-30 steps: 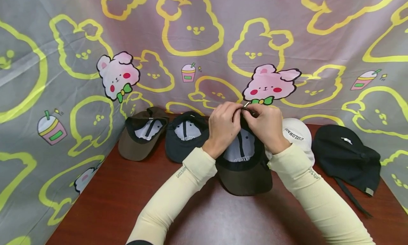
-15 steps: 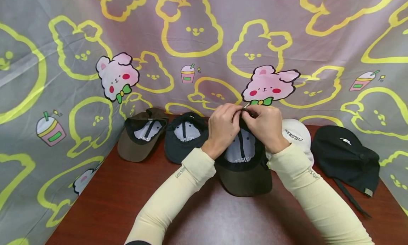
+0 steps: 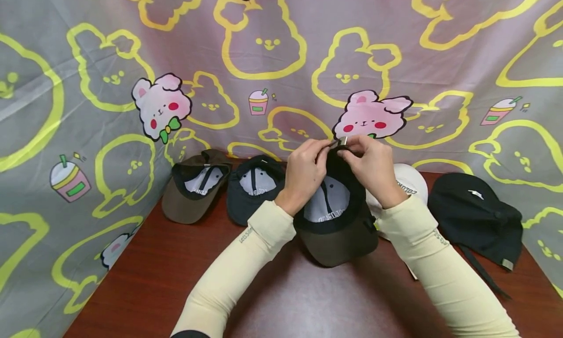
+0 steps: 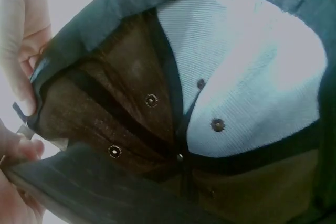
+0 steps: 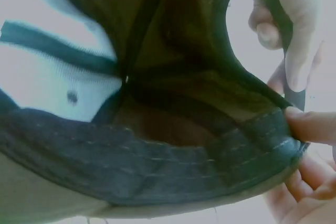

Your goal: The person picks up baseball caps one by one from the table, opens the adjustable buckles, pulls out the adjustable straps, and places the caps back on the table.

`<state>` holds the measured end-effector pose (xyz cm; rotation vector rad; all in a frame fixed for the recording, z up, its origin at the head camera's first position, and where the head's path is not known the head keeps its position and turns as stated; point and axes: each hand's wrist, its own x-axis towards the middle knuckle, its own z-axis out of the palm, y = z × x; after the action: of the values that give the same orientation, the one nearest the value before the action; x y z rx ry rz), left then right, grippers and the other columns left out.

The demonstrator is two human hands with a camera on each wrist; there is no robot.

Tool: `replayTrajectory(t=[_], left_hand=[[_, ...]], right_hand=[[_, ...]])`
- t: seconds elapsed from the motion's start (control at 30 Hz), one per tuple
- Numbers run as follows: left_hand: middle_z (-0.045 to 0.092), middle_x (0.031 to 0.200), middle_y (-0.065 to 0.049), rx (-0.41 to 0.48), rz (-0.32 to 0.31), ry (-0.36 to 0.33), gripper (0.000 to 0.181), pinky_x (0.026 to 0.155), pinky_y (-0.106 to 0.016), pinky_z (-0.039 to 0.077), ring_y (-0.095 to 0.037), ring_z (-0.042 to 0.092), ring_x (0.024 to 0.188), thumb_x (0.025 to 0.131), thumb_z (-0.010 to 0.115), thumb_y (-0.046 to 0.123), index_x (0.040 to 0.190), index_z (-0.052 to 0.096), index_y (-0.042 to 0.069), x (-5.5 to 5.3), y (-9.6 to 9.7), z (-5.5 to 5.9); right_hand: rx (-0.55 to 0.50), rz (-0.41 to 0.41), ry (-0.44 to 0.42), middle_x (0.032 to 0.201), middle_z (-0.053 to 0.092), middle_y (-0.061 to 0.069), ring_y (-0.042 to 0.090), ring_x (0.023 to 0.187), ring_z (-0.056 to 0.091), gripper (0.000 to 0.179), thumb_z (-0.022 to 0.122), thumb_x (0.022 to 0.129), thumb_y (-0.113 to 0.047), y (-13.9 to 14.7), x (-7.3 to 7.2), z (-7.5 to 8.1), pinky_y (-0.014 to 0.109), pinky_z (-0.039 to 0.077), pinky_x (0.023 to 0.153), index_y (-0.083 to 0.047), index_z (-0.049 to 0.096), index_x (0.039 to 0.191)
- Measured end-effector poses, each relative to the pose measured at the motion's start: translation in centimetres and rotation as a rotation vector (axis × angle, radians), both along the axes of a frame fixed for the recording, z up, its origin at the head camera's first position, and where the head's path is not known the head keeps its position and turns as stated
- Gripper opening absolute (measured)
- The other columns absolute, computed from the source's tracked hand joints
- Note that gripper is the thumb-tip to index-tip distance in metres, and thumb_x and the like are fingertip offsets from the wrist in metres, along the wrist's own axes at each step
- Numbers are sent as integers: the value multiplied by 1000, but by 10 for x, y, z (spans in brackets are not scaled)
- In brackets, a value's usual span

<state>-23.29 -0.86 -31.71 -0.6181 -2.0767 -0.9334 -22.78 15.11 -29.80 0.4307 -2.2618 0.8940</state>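
Observation:
A dark brown baseball cap (image 3: 338,247) hangs between my hands, its brim towards me and its pale-lined inside facing up. My left hand (image 3: 303,172) pinches the back strap from the left. From the right, my right hand (image 3: 374,168) pinches the same strap near a shiny metal buckle (image 3: 342,141). In the left wrist view, the cap's inside (image 4: 136,77) fills most of the picture, with fingers at the left edge. The right wrist view shows the stitched sweatband (image 5: 147,156) and the back opening, with fingers on both sides of the strap end.
On the wooden table (image 3: 132,279) stand a brown cap (image 3: 186,203) and a dark navy cap (image 3: 239,208) to the left. To the right are a white cap (image 3: 411,181) and a black cap with a neck flap (image 3: 475,215). A patterned curtain (image 3: 264,59) encloses the back and sides.
My hands have drawn slightly apart and the right hand has risen a little. The metal buckle shows more plainly. The cap has tilted, with its brim shifting slightly.

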Motion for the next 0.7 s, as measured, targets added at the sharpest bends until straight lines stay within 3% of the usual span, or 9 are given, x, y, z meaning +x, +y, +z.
replayTrajectory(t=[0.2,0.43,0.6,0.67,0.7], left_hand=[[75,99,-5,-15,-21,-38,20,78,-26,57,-14,71,88,99,60,16,110,75,8,1,-1,4],[75,102,-6,-30,-61,-60,20,83,-26,57,-16,71,90,98,61,14,110,75,7,3,-2,6],[75,103,-4,-58,-58,-70,20,85,-25,57,-14,71,92,98,61,17,110,75,9,4,-2,8],[74,105,-5,-55,-62,-89,21,85,-25,57,-14,71,93,98,61,18,112,74,9,4,-3,8],[74,106,-5,-51,-63,-101,22,85,-26,57,-15,70,93,97,61,18,113,73,9,4,-3,8]], right_hand=[[9,39,-45,90,77,19,32,79,75,41,79,82,-7,1,3,1,48,57,73,2,64,119],[-7,73,49,86,76,20,31,72,74,35,80,80,-5,1,4,-2,46,59,70,0,71,114],[0,80,110,85,76,20,30,69,74,30,80,81,-7,-1,3,-4,45,59,68,0,73,108],[-7,71,121,86,76,19,29,70,74,25,80,81,-9,-1,3,-4,42,59,69,1,73,103],[-14,67,122,86,77,19,29,70,74,25,80,82,-10,-1,3,-4,35,59,69,1,72,102]])
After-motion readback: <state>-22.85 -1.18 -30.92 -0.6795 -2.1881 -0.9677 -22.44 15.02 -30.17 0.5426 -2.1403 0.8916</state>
